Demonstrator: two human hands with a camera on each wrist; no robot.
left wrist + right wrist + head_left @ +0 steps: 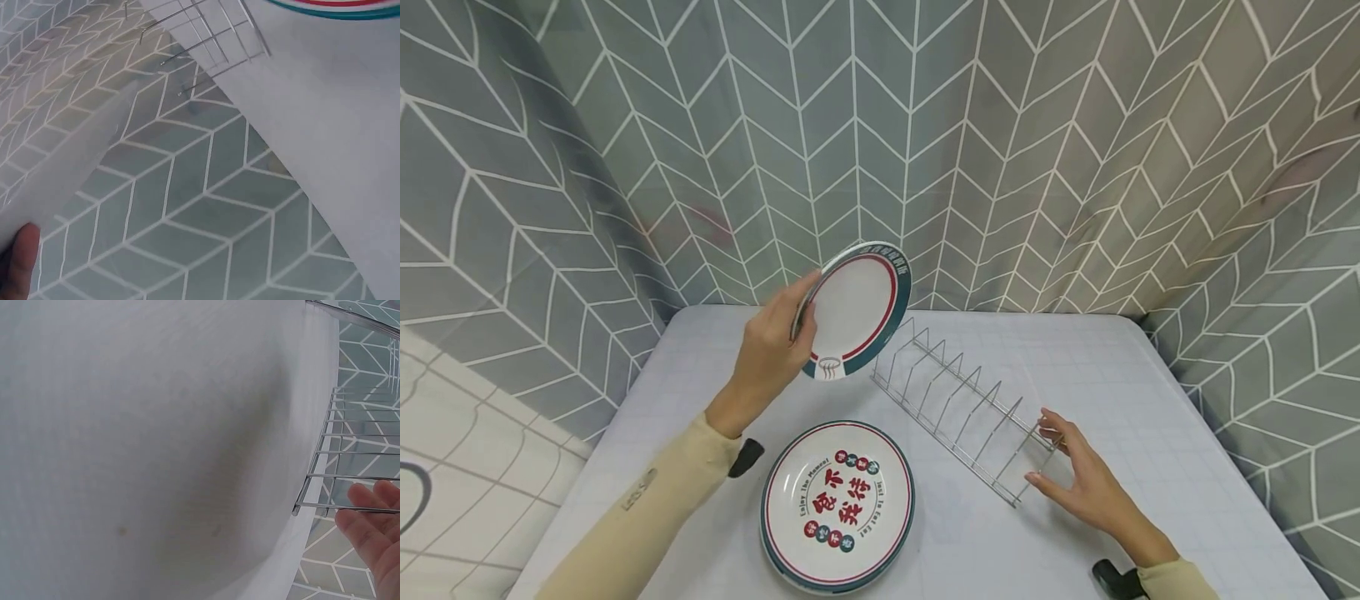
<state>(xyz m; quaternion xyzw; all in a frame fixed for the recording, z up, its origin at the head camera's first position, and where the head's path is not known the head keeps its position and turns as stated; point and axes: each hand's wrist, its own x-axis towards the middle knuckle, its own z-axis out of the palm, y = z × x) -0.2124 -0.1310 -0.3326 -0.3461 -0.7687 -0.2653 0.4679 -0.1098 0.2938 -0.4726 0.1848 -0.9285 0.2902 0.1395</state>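
Head view: left hand [769,354] grips a round white teal-rimmed plate [857,310] tilted, face toward the empty wire dish rack [962,400]; right hand [1086,479], fingers relaxed, touches the rack's near end.

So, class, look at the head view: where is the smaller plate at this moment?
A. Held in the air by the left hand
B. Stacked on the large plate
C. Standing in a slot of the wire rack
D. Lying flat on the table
A: the left hand grips the small plate by its rim, tilted above the table, clear of the wire rack and the large plate.
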